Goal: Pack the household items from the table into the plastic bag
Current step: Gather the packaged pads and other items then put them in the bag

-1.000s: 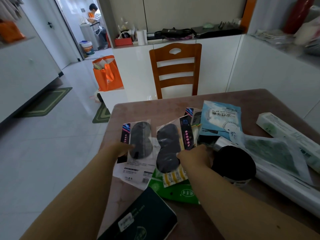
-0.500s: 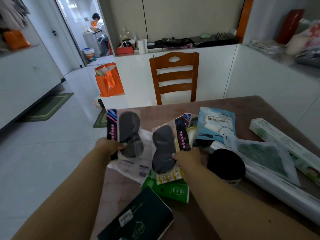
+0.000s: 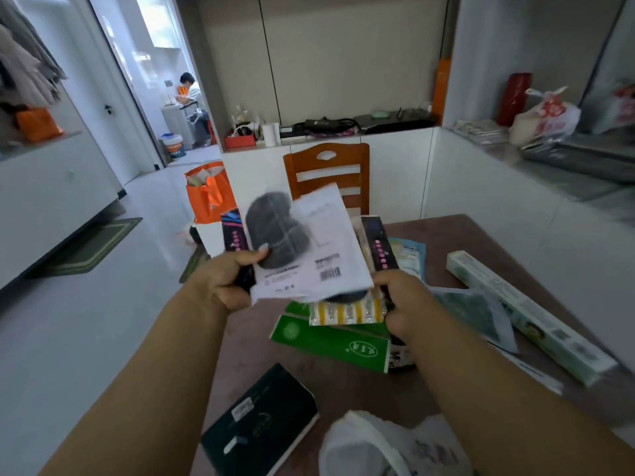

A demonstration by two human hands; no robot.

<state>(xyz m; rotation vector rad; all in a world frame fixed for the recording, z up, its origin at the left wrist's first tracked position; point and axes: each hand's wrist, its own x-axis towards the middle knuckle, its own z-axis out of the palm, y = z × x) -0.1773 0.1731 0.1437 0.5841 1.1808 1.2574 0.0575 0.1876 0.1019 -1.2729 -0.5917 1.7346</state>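
Both eye-mask packs up off the table point(image 3: 481, 242) now, where a second ago still lying flat with hands just landing on them. Left hand point(image 3: 220, 280) lifted first, then swung its pack over toward the right one, so now stacked into one bundle held in the air. Looks like gathering a handful before bagging, so real progress but nothing in the bag yet. Left fingers clamped on the eye-mask pack point(image 3: 295, 249), thumb pressed on the front face right at the dark mask, rest of the fingers hidden behind the card. Right hand point(image 3: 405, 304) closed on the second pack point(image 3: 378, 245) from its lower edge, yellow blister strip point(image 3: 347, 310) just under the fingertips, can't tell if pinched too or only lying there. Plastic bag point(image 3: 378, 444) well below both wrists, near edge of the table, crumpled, mouth not clearly open. Green box point(image 3: 330, 341) just beneath the right knuckles, dark box point(image 3: 261, 424) below the left forearm, long white box point(image 3: 529, 314) off past the right hand.
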